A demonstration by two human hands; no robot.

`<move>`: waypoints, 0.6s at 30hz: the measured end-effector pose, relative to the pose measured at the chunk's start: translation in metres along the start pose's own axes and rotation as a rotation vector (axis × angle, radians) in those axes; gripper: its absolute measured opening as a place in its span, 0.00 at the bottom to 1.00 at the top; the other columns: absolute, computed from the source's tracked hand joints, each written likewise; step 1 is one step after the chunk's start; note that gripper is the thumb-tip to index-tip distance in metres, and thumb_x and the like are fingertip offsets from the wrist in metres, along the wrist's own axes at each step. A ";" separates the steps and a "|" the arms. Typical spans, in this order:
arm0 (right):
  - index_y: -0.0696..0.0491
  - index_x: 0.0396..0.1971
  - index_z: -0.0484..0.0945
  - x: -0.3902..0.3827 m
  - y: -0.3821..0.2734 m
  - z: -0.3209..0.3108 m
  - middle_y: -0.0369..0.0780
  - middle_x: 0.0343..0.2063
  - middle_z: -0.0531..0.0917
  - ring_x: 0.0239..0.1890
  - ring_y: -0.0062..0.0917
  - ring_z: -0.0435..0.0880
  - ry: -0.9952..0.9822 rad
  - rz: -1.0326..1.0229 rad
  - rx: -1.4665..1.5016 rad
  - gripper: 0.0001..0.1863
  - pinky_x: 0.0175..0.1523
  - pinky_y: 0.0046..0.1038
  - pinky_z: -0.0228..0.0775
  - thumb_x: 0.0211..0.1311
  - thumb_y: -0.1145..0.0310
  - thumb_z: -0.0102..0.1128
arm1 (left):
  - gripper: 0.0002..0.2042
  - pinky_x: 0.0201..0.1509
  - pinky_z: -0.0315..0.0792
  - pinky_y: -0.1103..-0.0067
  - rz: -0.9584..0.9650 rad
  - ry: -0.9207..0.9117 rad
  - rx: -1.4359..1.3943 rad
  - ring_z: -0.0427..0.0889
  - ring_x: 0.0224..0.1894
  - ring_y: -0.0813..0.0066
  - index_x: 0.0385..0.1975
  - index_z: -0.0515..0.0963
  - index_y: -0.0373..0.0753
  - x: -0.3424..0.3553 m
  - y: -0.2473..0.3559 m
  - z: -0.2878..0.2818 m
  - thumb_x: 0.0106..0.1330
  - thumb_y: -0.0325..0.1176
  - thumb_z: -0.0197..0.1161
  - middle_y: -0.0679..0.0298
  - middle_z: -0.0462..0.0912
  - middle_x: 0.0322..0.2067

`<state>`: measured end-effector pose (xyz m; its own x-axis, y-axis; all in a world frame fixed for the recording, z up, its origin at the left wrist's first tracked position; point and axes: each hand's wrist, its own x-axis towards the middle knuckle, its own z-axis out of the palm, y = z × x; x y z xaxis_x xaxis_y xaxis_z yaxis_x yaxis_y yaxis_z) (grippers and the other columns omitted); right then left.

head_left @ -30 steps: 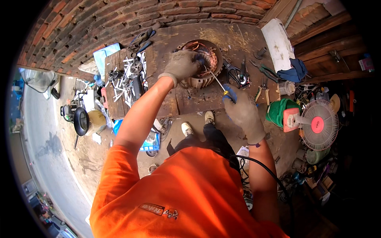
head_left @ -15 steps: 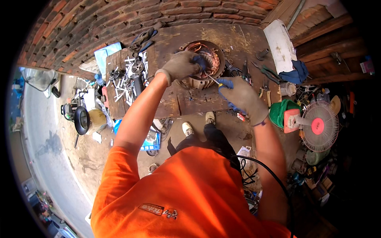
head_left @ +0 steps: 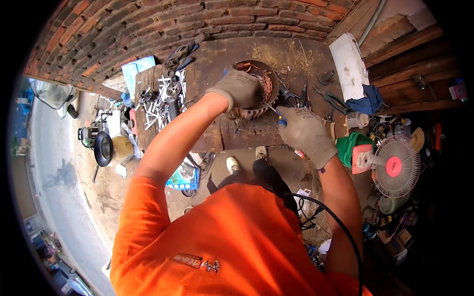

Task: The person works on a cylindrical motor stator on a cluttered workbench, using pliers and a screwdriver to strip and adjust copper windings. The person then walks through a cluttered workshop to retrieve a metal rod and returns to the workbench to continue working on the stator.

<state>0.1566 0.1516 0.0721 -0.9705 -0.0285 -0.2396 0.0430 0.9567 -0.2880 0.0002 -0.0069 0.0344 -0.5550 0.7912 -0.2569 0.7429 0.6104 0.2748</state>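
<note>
- In the head view, the finned motor casing sits on the wooden bench, its left part hidden under a glove; copper windings show only along its right inside.
- The left hand, gloved, lies over the casing's left side, back upward. Its fingertips are hidden, so whether they grip anything cannot be told.
- The left forearm slants up and rightward to the casing, bent at the elbow.
- The right hand, gloved, is just below and right of the casing, back upward, its fingers curled around a screwdriver-like tool.
- The glove covers most of the tool's handle; the thin shaft points up and leftward to the casing's lower right rim, where the tip is hard to make out.
- The right forearm rises toward the casing, leaning left; a black cable passes across it.
- Right of the casing, dark scissors are partly hidden among other tools.
- Far below the casing, the orange shirt is cut off by the lower edge.
</note>
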 end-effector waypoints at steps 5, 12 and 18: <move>0.53 0.47 0.80 -0.002 -0.007 0.006 0.47 0.31 0.86 0.40 0.40 0.86 0.029 -0.042 -0.115 0.16 0.44 0.43 0.78 0.59 0.67 0.56 | 0.13 0.51 0.72 0.59 0.095 0.222 -0.187 0.84 0.44 0.51 0.39 0.86 0.41 -0.004 -0.017 0.035 0.56 0.36 0.63 0.50 0.86 0.38; 0.55 0.41 0.79 -0.004 -0.022 0.014 0.47 0.30 0.85 0.38 0.40 0.86 0.011 -0.037 -0.098 0.12 0.42 0.42 0.78 0.59 0.69 0.55 | 0.10 0.53 0.70 0.61 0.014 0.655 -0.252 0.79 0.48 0.58 0.37 0.86 0.47 -0.021 -0.012 0.063 0.55 0.37 0.69 0.64 0.85 0.39; 0.56 0.42 0.79 -0.009 -0.009 0.016 0.49 0.29 0.85 0.35 0.42 0.87 0.206 -0.102 0.006 0.14 0.39 0.44 0.79 0.58 0.68 0.56 | 0.11 0.51 0.72 0.60 -0.033 0.478 -0.350 0.81 0.46 0.54 0.38 0.86 0.45 -0.012 -0.015 0.053 0.58 0.40 0.66 0.59 0.85 0.38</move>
<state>0.1692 0.1387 0.0619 -0.9978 -0.0650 -0.0151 -0.0573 0.9502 -0.3064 0.0154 -0.0281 -0.0158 -0.7428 0.6517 0.1532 0.6000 0.5466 0.5842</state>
